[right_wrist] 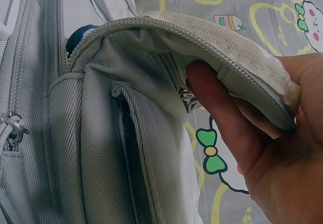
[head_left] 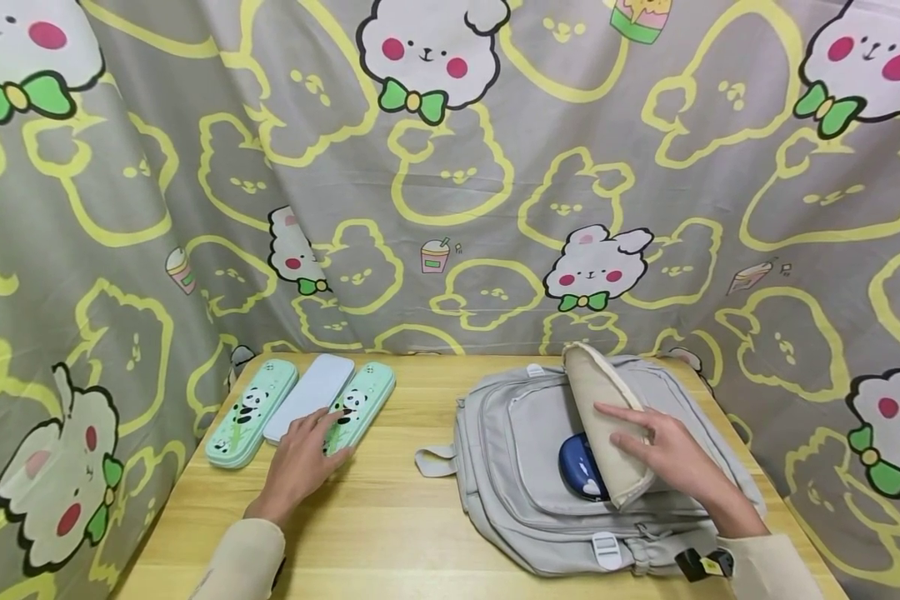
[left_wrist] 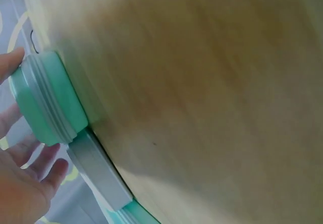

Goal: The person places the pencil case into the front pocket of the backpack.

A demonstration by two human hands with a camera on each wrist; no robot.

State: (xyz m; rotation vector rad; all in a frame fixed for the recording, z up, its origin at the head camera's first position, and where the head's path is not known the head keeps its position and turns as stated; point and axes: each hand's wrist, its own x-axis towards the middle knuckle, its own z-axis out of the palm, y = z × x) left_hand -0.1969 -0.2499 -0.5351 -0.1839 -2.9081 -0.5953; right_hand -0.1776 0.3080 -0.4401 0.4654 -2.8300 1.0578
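My left hand (head_left: 306, 454) is over the near end of the right-hand mint-green panda pencil case (head_left: 367, 398), fingers spread. In the left wrist view its thumb touches a corner of that green case (left_wrist: 53, 100). A pale lavender case (head_left: 315, 392) lies against it, and another green panda case (head_left: 251, 412) lies farther left. My right hand (head_left: 671, 450) holds up the zip-edged beige flap (head_left: 596, 408) of a grey backpack (head_left: 532, 450); in the right wrist view fingers reach under the flap (right_wrist: 222, 47). A shiny navy-blue rounded case (head_left: 579, 467) is partly covered by the flap.
The backpack lies flat on the right of a wooden table (head_left: 412, 533), its loop handle (head_left: 435, 460) pointing left. A patterned grey curtain (head_left: 450, 200) hangs behind the table and along both sides. A white buckle (head_left: 606, 550) shows at the backpack's near edge.
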